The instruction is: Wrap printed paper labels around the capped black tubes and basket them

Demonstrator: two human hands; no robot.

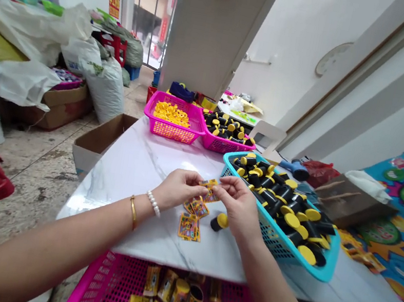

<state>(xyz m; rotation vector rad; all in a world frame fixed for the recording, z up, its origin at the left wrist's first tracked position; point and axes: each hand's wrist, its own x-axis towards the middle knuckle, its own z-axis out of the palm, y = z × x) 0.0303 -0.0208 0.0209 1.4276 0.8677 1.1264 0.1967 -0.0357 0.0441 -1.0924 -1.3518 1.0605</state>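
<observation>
Both my hands meet above the white marble table (137,160). My left hand (178,188) and my right hand (237,204) pinch a small yellow sticker label (210,188) between their fingertips. Below them, a strip of more yellow stickers (192,219) lies flat on the table. A black cylinder with a yellow cap (219,222) rests on its side just under my right hand. A gold bangle and a pearl bracelet circle my left wrist.
A teal basket (321,273) of black, yellow-capped cylinders sits at my right. Two pink baskets stand farther back, one with yellow caps (171,113), one with cylinders (225,128). A pink basket (104,284) of labelled pieces is at the near edge. Cardboard box (100,141) and sacks lie left.
</observation>
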